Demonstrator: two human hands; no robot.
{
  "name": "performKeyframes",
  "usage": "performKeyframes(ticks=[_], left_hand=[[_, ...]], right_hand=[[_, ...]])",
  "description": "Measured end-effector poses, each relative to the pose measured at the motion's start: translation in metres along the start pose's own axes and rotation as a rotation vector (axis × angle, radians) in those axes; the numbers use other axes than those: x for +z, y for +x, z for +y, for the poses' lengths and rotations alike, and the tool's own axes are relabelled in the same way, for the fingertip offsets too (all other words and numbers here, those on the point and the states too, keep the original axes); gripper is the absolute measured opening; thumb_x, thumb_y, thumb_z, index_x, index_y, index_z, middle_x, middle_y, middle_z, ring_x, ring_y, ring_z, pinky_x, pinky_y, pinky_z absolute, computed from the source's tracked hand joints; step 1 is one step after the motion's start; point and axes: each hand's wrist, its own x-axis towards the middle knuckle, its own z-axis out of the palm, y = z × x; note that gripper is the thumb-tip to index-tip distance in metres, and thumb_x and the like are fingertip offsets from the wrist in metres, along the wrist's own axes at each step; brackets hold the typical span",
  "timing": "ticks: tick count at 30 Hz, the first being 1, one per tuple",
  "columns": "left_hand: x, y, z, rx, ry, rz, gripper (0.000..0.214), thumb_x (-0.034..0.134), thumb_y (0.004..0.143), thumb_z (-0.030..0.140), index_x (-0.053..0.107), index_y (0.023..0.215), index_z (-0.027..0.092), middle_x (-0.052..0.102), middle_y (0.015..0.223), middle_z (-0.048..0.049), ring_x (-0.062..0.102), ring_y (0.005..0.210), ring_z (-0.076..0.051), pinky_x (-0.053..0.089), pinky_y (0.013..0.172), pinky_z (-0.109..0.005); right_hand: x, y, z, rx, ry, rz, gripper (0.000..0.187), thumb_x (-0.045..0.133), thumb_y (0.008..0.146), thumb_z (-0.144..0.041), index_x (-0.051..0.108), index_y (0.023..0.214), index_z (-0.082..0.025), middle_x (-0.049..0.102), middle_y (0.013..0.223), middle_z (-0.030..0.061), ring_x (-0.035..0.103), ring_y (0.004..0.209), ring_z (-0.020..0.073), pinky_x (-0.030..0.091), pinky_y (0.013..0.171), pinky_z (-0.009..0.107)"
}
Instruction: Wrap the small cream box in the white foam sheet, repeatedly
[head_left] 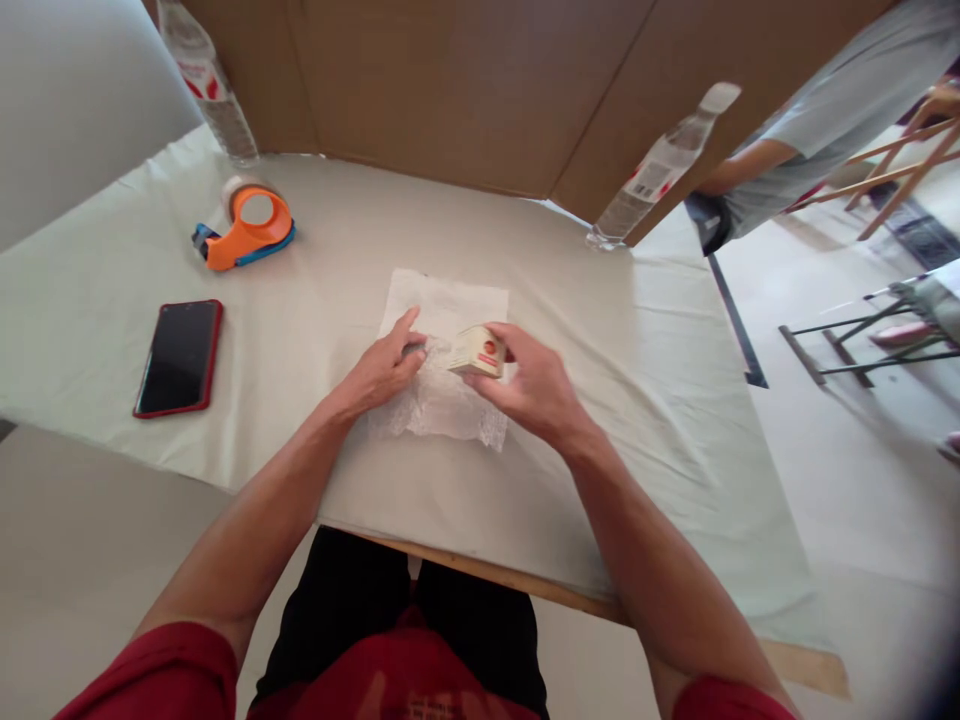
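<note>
A small cream-coloured box (474, 352) with red print is gripped between the thumb and fingers of my right hand (536, 385). It is tilted over a sheet of clear bubble wrap (442, 415) spread on the table. Under or beside the wrap lies a white sheet (442, 295), perhaps paper or more wrap. My left hand (391, 362) is at the left edge of the wrap, its fingers apart and holding nothing that I can see. A gap separates its fingertips from the box.
An orange tape dispenser (259, 225) and a phone in a red case (180, 357) lie at left. Water bottles (214, 100) (652, 180) stand by a cardboard panel (457, 90). The cloth-covered table (645, 480) ends near my lap. A person's arm (750, 165) shows beyond the right bottle.
</note>
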Motion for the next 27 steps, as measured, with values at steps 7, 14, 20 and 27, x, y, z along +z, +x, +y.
performKeyframes(ticks=[7, 14, 20, 27], left_hand=[[0.000, 0.002, -0.001, 0.018, 0.044, 0.027, 0.060, 0.042, 0.089, 0.021, 0.047, 0.148, 0.014, 0.066, 0.137, -0.0125, 0.061, 0.126, -0.025, 0.047, 0.111, -0.043], [0.001, 0.003, 0.001, 0.034, 0.126, 0.036, 0.053, 0.042, 0.088, 0.019, 0.056, 0.139, 0.014, 0.067, 0.135, -0.0119, 0.061, 0.126, -0.025, 0.047, 0.112, -0.043], [0.001, 0.000, 0.002, 0.029, 0.084, 0.058, 0.057, 0.044, 0.081, 0.014, 0.058, 0.136, 0.015, 0.068, 0.134, -0.0101, 0.062, 0.124, -0.024, 0.046, 0.112, -0.041], [-0.005, -0.005, 0.011, 0.109, -0.027, 0.006, 0.071, 0.055, 0.073, 0.020, 0.052, 0.144, 0.013, 0.061, 0.143, -0.0124, 0.056, 0.134, -0.028, 0.042, 0.116, -0.042]], right_hand=[[0.050, 0.004, 0.023, -0.022, -0.037, -0.195, 0.066, 0.066, 0.084, -0.039, 0.050, 0.143, -0.015, 0.068, 0.132, 0.0161, 0.064, 0.110, 0.0327, 0.048, 0.098, 0.048], [0.052, -0.001, 0.032, 0.012, 0.068, -0.112, 0.058, 0.062, 0.087, -0.038, 0.052, 0.139, -0.017, 0.069, 0.128, 0.0153, 0.064, 0.108, 0.0305, 0.048, 0.097, 0.047], [0.051, 0.001, 0.032, -0.022, 0.053, -0.147, 0.059, 0.063, 0.086, -0.038, 0.051, 0.140, -0.016, 0.070, 0.124, 0.0151, 0.064, 0.107, 0.0306, 0.048, 0.096, 0.045], [0.055, -0.002, 0.030, -0.023, 0.051, -0.104, 0.055, 0.063, 0.090, -0.041, 0.051, 0.139, -0.019, 0.072, 0.119, 0.0136, 0.064, 0.103, 0.0300, 0.049, 0.093, 0.046]])
